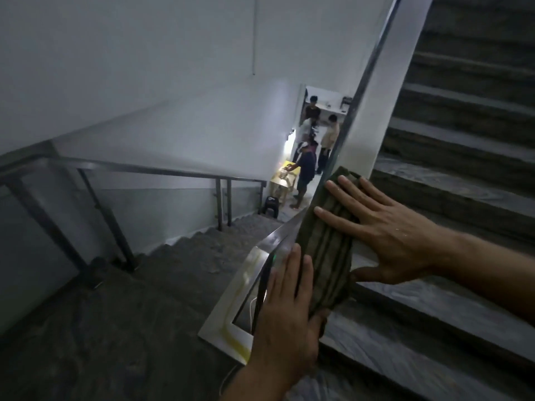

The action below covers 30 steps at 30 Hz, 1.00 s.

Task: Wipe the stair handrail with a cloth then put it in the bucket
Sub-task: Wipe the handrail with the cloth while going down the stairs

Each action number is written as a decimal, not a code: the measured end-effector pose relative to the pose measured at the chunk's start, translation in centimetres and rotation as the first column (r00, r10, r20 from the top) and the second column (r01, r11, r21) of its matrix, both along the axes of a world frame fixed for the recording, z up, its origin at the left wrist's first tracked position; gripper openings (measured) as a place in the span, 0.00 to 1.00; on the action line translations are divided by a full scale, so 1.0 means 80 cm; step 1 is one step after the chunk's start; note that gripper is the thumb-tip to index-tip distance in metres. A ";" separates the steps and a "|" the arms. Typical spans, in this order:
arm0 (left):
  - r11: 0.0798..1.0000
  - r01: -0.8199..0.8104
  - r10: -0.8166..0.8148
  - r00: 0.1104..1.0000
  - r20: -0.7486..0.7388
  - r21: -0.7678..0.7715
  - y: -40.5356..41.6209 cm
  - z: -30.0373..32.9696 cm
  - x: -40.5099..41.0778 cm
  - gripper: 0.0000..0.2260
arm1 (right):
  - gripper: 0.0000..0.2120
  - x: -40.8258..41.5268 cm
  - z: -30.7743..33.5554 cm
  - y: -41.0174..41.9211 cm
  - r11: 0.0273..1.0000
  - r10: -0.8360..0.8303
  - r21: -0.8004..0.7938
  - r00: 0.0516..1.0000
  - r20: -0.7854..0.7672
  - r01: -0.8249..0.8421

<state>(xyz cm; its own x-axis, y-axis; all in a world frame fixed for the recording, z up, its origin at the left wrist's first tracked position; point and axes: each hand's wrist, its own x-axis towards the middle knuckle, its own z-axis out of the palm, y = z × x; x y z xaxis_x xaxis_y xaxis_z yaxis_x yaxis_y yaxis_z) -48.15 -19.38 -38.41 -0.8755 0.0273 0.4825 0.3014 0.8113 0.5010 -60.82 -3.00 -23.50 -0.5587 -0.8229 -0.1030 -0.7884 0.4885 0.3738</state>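
A dark green striped cloth [324,256] is draped over the shiny steel handrail [278,235] where it bends at the landing. My right hand [373,227] lies flat on the cloth's upper part, fingers spread, thumb under the right side. My left hand [289,311] presses flat against the cloth's lower left edge and the rail, its thumb tucked under the cloth's bottom end. The rail runs on upward to the top right as a thin steel bar [373,53]. No bucket is in view.
Stairs climb to the right [463,134] and descend to the lower left [202,256], with a second railing with glass panels [144,172] along the far side. Several people stand around a yellow table [285,180] in the lit doorway below. White wall fills the left.
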 end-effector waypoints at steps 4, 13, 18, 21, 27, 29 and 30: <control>0.996 0.090 -0.090 0.996 -0.010 -0.012 -0.021 -0.007 0.003 0.37 | 0.51 0.022 0.003 -0.019 0.995 -0.088 0.044 0.995 0.043 0.087; 0.949 0.205 -0.202 0.979 -0.037 0.240 -0.035 -0.023 -0.009 0.34 | 0.51 0.036 -0.013 -0.033 0.981 -0.196 0.000 0.979 0.047 0.196; 0.914 0.285 -0.290 0.957 -0.027 0.290 -0.049 -0.034 -0.016 0.35 | 0.49 0.046 -0.023 -0.033 0.975 -0.208 -0.066 0.976 0.058 0.212; 0.871 0.380 -0.402 0.916 0.007 0.312 -0.062 -0.035 -0.016 0.34 | 0.47 0.050 -0.029 -0.033 0.972 -0.217 -0.084 0.975 0.049 0.221; 0.822 0.430 -0.446 0.894 -0.047 0.373 -0.064 -0.050 -0.032 0.30 | 0.43 0.068 -0.043 -0.032 0.960 -0.236 -0.148 0.971 0.030 0.238; 0.809 0.432 -0.436 0.896 -0.086 0.399 -0.059 -0.056 -0.036 0.31 | 0.40 0.078 -0.055 -0.033 0.943 -0.265 -0.194 0.963 0.051 0.270; 0.804 0.437 -0.433 0.895 -0.107 0.403 -0.058 -0.059 -0.037 0.31 | 0.38 0.083 -0.062 -0.034 0.931 -0.285 -0.221 0.957 0.059 0.291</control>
<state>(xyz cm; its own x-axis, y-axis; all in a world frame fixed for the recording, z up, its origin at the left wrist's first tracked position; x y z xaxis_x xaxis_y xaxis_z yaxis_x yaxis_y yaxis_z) -51.13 -24.00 -43.10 -0.8145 0.2040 0.5431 0.5799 0.3177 0.7502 -54.14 -5.73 -28.49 -0.7751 -0.6300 0.0488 -0.6088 0.7652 0.2096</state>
